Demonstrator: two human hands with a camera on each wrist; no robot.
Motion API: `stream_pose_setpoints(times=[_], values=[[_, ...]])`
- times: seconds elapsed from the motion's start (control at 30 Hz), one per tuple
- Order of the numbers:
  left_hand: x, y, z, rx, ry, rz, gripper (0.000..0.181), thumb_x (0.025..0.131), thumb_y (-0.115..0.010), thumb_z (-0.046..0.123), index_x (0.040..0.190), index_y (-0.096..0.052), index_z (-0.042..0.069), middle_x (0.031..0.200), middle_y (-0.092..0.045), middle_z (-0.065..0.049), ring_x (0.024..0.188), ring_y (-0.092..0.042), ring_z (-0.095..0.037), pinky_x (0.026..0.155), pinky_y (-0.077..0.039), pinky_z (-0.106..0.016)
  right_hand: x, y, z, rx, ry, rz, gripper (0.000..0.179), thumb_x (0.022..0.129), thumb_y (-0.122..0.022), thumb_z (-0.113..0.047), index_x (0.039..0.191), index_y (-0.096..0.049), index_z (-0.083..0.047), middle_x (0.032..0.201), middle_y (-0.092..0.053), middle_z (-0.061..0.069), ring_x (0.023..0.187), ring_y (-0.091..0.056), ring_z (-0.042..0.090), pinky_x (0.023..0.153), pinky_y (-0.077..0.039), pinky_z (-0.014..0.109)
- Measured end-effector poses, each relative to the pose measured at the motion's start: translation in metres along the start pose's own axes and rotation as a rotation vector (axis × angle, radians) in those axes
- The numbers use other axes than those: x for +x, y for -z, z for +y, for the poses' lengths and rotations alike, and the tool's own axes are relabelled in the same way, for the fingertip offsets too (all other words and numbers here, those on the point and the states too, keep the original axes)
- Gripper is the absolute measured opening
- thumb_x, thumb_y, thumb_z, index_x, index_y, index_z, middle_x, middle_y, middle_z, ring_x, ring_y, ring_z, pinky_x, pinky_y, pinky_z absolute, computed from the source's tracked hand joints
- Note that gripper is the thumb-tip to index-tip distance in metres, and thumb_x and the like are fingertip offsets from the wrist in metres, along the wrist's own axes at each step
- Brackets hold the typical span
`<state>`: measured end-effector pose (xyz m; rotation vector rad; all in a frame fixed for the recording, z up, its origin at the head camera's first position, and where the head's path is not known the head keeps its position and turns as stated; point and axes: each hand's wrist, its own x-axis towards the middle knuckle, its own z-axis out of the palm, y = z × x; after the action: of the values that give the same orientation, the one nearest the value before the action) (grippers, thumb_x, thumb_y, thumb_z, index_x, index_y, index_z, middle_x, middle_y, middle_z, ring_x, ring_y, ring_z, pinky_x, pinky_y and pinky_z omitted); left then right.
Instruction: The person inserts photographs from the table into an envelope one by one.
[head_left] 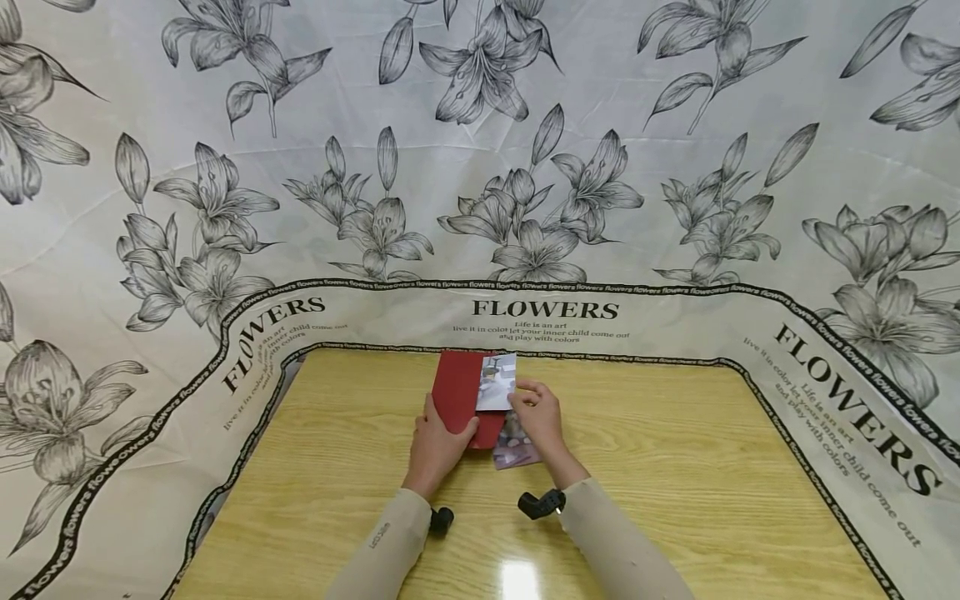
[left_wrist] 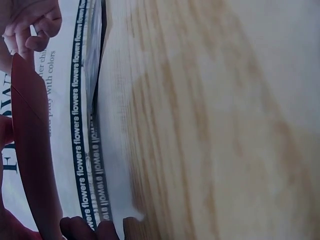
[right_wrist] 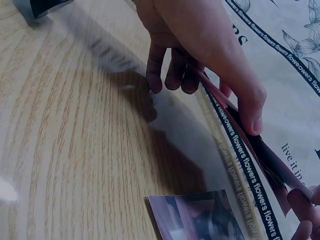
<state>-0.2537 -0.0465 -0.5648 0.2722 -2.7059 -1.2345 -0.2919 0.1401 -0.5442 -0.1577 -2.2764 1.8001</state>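
A red envelope is gripped in my left hand, thumb on its near face, fingers behind it. In the left wrist view the envelope stands edge-on above the table. My right hand pinches the right edge of a small photo, which overlaps the envelope's right side. The right wrist view has my left hand around the envelope and the tips of my right hand at the envelope's other end. A second photo lies on the table below my hands.
The wooden table extends around both hands. A white floral cloth printed with FLOWERS borders it at the back and sides. Black wrist devices sit at both sleeves. Light glares off the table's near edge.
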Motion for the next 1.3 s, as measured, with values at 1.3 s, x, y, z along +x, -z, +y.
stream_pose_setpoints(times=[1.3], values=[[-0.003, 0.0, 0.002, -0.019, -0.022, 0.016, 0.11, 0.092, -0.079, 0.057, 0.167, -0.025, -0.002, 0.133, -0.055, -0.035, 0.111, -0.063, -0.049, 0.093, -0.054, -0.062, -0.004, -0.037, -0.005, -0.323, 0.072, -0.001, 0.022, 0.098, -0.08, -0.019, 0.118, -0.082, -0.009, 0.089, -0.079, 0.003, 0.087, -0.073, 0.027, 0.109, -0.036, 0.056]])
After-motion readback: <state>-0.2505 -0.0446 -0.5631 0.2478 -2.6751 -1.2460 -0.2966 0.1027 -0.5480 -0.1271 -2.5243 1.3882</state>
